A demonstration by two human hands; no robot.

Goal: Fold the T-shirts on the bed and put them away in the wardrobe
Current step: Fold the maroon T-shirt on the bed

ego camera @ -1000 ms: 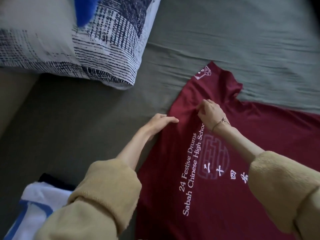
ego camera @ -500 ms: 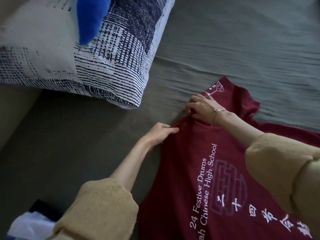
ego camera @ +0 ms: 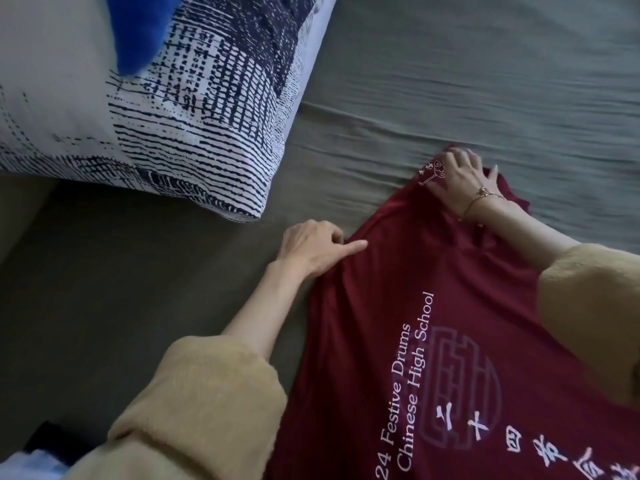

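A dark red T-shirt (ego camera: 450, 306) with white lettering lies spread flat on the grey-green bed sheet (ego camera: 485, 81). My left hand (ego camera: 313, 247) rests at the shirt's left shoulder edge, with the index finger stretched onto the cloth and the other fingers curled. My right hand (ego camera: 459, 178), with a bracelet on the wrist, lies flat with spread fingers on the far sleeve beside a small white print. Both my forearms wear tan fleece sleeves.
A white pillow with a navy pattern (ego camera: 173, 116) lies at the upper left, with a blue object (ego camera: 138, 29) on it. A white and pale blue garment (ego camera: 24, 465) over something dark (ego camera: 52, 438) shows at the bottom left corner.
My right hand has slid from the shirt's middle near the collar out to the far sleeve and flattened there. My left hand has stayed at the shoulder edge.
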